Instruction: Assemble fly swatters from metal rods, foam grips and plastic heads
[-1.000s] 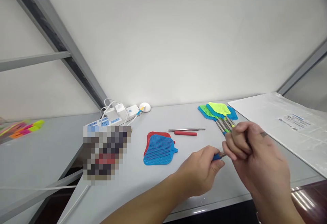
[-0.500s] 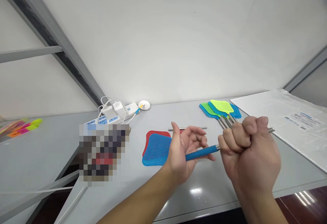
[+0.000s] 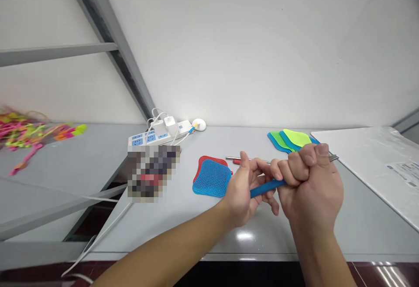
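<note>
My right hand is closed in a fist around the metal rod of a telescopic fly swatter handle. The handle's blue grip points left, and its metal end shows past my thumb. Against its left end rests the palm of my left hand, with the fingers loosely spread and not wrapped round it. Beyond my left hand, a blue swatter head lies flat, partly covering a red swatter head. Another handle with a metal rod and red part lies behind my hands.
Blue, green and yellow fly swatters are piled at back right, beside a white plastic-wrapped package. A power strip with chargers and a white round device stand at back left. Colourful items lie on the left table.
My hands have come closer together, and less of the blue grip shows between them. The camera view has turned left, bringing more of the left table into sight.
</note>
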Motion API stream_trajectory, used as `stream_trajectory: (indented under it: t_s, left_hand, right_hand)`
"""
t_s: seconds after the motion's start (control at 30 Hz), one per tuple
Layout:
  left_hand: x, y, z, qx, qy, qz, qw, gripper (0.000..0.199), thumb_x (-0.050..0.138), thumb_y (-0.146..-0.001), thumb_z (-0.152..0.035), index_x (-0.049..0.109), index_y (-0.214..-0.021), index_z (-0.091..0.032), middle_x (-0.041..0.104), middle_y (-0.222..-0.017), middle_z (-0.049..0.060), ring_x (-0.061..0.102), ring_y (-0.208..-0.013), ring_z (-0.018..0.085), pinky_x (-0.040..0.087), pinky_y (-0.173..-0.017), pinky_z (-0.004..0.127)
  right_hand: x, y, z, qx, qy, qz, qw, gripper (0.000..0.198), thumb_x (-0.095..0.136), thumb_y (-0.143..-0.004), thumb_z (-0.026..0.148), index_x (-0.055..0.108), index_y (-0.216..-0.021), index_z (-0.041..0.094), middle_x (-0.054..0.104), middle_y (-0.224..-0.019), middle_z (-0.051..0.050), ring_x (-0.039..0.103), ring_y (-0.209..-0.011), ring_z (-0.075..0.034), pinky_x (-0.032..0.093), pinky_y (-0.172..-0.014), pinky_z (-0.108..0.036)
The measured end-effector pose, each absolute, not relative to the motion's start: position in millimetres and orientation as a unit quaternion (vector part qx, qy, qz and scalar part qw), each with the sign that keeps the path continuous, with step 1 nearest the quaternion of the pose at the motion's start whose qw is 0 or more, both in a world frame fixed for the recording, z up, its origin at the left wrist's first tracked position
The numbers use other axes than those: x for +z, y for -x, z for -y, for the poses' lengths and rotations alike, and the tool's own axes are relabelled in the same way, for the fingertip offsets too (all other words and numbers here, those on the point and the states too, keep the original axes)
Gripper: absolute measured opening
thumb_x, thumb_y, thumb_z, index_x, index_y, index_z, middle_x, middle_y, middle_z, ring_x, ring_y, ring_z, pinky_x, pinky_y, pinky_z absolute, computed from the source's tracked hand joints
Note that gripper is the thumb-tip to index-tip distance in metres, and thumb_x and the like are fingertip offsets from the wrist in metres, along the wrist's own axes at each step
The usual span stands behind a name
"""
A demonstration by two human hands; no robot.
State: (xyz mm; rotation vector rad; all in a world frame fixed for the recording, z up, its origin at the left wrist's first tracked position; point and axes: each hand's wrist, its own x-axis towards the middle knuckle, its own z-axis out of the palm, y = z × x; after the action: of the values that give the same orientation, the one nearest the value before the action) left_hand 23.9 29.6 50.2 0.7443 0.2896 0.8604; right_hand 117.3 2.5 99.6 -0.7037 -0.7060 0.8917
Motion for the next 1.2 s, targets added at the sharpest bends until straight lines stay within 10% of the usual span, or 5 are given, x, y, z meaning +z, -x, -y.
stream_trajectory:
  t_s: [0.2,0.33,0.5,0.73,1.2]
  left_hand:
    - [66.9,12.8,-8.9,0.303,-0.634,-0.239,0.670,0.023,0.054,-0.096,-0.044,0.054,-0.100,-0.022,0.053,-0.080,-0.002,0.044,-0.061,0.011,0.045,-0.060,0.026]
    - [67.4,34.8,23.8,0.280,-0.641,-0.329,0.634,0.019,0.049,-0.098,-0.039,0.049,-0.090,-0.022,0.048,-0.071,-0.004,0.042,-0.061,0.011,0.037,-0.057,0.025]
    - [43.9,63.7,56.3,0.401,-0.473,-0.348,0.703,0.030,0.041,-0.099,-0.053,0.047,-0.099,-0.024,0.033,-0.064,-0.010,0.021,-0.044,0.005,0.027,-0.044,0.019]
    - [21.2,98.9,59.5,0.540,-0.385,-0.422,0.618,0.036,0.045,-0.097,-0.057,0.051,-0.091,-0.022,0.033,-0.058,-0.010,0.023,-0.039,0.004,0.027,-0.040,0.018]
    - [2.0,84.1,52.7,0.506,-0.448,-0.486,0.554,0.037,0.044,-0.097,-0.055,0.055,-0.094,-0.020,0.032,-0.058,-0.008,0.028,-0.048,0.008,0.027,-0.045,0.019]
  right_hand:
    - [94.0,-118.6,-1.9,0.523,0.310,0.393,0.690,0.029,0.056,-0.094,0.048,0.053,-0.080,0.023,0.030,-0.058,0.010,0.035,-0.046,-0.007,0.054,-0.072,-0.030]
    - [80.1,-98.7,4.1,0.546,0.327,0.484,0.601,0.047,0.029,-0.098,0.062,0.059,-0.108,0.026,0.059,-0.087,-0.002,0.064,-0.089,-0.018,0.052,-0.091,-0.039]
    - [43.8,-81.3,3.2,0.304,0.532,0.668,0.423,0.058,0.026,-0.098,0.062,0.042,-0.141,0.026,0.054,-0.139,-0.014,0.043,-0.135,-0.031,0.028,-0.112,-0.057]
    - [10.1,-55.7,-6.1,0.054,0.626,0.760,0.166,0.082,0.058,-0.086,0.055,0.030,-0.151,0.013,0.035,-0.155,-0.021,0.019,-0.148,-0.038,0.013,-0.115,-0.064]
    - [19.9,-52.6,-15.8,0.124,0.637,0.737,0.190,0.078,0.075,-0.075,0.034,0.040,-0.142,0.015,0.060,-0.132,-0.018,0.050,-0.129,-0.035,0.015,-0.115,-0.064]
